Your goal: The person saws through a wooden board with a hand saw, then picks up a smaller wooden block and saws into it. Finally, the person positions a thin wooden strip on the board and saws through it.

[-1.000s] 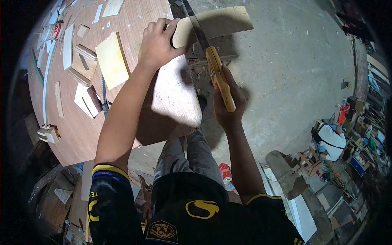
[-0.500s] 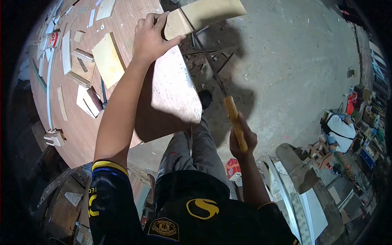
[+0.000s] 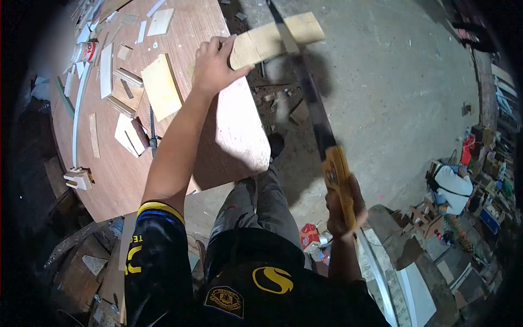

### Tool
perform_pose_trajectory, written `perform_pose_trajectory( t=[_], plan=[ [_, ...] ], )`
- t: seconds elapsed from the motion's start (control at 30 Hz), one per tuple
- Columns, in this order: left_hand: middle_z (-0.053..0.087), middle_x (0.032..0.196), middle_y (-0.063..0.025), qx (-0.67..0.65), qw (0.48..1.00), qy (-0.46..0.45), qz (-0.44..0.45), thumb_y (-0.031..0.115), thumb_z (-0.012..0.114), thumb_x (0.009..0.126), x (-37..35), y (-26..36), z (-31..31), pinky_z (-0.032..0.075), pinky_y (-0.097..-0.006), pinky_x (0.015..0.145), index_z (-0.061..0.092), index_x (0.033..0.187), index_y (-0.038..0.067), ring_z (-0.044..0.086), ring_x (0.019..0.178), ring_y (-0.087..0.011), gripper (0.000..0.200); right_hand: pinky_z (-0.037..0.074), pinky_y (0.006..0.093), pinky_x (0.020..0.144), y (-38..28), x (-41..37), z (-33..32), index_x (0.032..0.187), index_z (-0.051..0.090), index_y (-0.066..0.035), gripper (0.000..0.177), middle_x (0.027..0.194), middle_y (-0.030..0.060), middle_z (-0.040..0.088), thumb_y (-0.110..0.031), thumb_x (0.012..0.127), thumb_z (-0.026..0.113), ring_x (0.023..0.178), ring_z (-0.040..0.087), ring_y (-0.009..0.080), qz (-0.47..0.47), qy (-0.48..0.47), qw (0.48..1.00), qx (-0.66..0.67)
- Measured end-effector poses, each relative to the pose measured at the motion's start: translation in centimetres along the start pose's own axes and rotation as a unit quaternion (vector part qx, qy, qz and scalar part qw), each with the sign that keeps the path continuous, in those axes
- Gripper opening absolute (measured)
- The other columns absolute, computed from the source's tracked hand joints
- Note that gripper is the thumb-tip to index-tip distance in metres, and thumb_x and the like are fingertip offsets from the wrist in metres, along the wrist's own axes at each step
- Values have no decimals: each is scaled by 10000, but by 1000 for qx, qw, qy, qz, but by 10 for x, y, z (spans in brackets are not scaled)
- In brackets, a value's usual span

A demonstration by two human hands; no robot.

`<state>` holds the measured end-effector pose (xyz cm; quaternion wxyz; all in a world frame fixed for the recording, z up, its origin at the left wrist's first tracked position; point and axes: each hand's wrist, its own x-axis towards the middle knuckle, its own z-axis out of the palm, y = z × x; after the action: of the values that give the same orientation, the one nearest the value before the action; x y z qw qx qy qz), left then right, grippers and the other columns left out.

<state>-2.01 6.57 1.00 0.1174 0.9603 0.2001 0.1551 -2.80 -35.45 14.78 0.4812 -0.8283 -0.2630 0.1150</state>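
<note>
Evidently for steadiness, the left hand [image 3: 214, 70] grasps the board [image 3: 262, 43] against the table [image 3: 237, 131], one end overhanging so the saw [image 3: 311, 98], clenched in the right hand [image 3: 357, 205], has clearance.

Your saw [image 3: 317, 111] pairs a dark blade [image 3: 306, 82] with a yellow-brown handle [image 3: 340, 180], and your board [image 3: 256, 46] is pale yellow. Your black shirt [image 3: 234, 267] has yellow-and-blue sleeve bands [image 3: 160, 206]; your trousers [image 3: 275, 210] are grey

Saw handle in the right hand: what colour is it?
The saw handle is yellowish brown; the head view shows it best.
</note>
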Motion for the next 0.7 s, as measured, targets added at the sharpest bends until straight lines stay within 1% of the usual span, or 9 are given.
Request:
perform_pose_trajectory(
  t=[0.03, 0.07, 0.13, 0.23, 0.27, 0.3, 0.37, 0.47, 0.7],
  plan=[
    [559, 1190, -123, 5, 1000, 7, -4, 577, 775, 719, 1, 2, -4, 421, -457, 985, 605, 1348, 81, 502, 1092, -319, 819, 593, 364, 817, -2, 21, 9, 1408, 523, 10, 520, 1136, 220, 712, -11, 905, 652, 963, 741, 272, 28, -19, 996, 79],
    [562, 1189, -125, -2, 1000, -2, -5, 577, 775, 718, 1, 3, -6, 416, -455, 987, 602, 1351, 80, 500, 1096, -318, 824, 593, 364, 817, -2, 39, 21, 1408, 523, 10, 520, 1136, 220, 712, -11, 905, 652, 963, 741, 272, 22, -24, 996, 82],
    [568, 1189, -131, -17, 1000, -8, -4, 573, 775, 715, 1, 2, -6, 404, -450, 987, 592, 1361, 76, 498, 1099, -316, 835, 559, 351, 902, -2, 69, 43, 1451, 492, -8, 553, 1272, 222, 660, 7, 917, 632, 1101, 694, 259, -37, -24, 994, 99],
    [569, 1206, -121, -12, 1000, -24, -14, 571, 780, 706, 1, 3, -7, 406, -449, 995, 590, 1363, 78, 498, 1099, -313, 844, 548, 348, 923, -1, 89, 66, 1457, 491, -28, 544, 1331, 207, 630, 27, 927, 604, 1149, 672, 260, -44, -36, 994, 98],
    [566, 1187, -129, -17, 1000, 2, 6, 563, 786, 725, 2, 4, -8, 428, -458, 970, 590, 1352, 72, 519, 1076, -335, 820, 549, 353, 920, -4, 94, 66, 1461, 485, -34, 554, 1324, 201, 635, 29, 925, 608, 1149, 672, 253, -27, -55, 992, 106],
    [566, 1187, -129, -16, 1000, 5, 2, 563, 786, 725, 2, 3, -8, 428, -458, 970, 590, 1352, 72, 519, 1076, -335, 820, 549, 353, 920, -6, 99, 67, 1461, 485, -34, 554, 1324, 201, 635, 29, 925, 608, 1149, 672, 253, -30, -59, 992, 106],
    [568, 1200, -124, -25, 1000, -4, -2, 570, 785, 721, 1, 2, -6, 427, -453, 976, 588, 1359, 75, 518, 1074, -331, 831, 549, 349, 920, -9, 107, 69, 1468, 481, -48, 561, 1325, 196, 635, 33, 927, 603, 1150, 671, 252, -50, -64, 993, 80],
    [568, 1222, -117, -29, 999, -9, -11, 560, 789, 720, 1, 5, -10, 425, -443, 979, 580, 1374, 76, 504, 1077, -324, 840, 554, 355, 919, -3, 114, 77, 1473, 481, -66, 563, 1328, 197, 631, 34, 931, 596, 1148, 673, 263, -52, -67, 994, 74],
    [560, 1247, -102, -18, 999, -28, -25, 516, 810, 706, 2, 5, -10, 423, -426, 984, 554, 1401, 77, 490, 1084, -312, 861, 557, 375, 941, -1, 121, 84, 1469, 475, -46, 548, 1350, 210, 611, 36, 938, 583, 1156, 668, 280, -33, -91, 991, 87]
  ],
)
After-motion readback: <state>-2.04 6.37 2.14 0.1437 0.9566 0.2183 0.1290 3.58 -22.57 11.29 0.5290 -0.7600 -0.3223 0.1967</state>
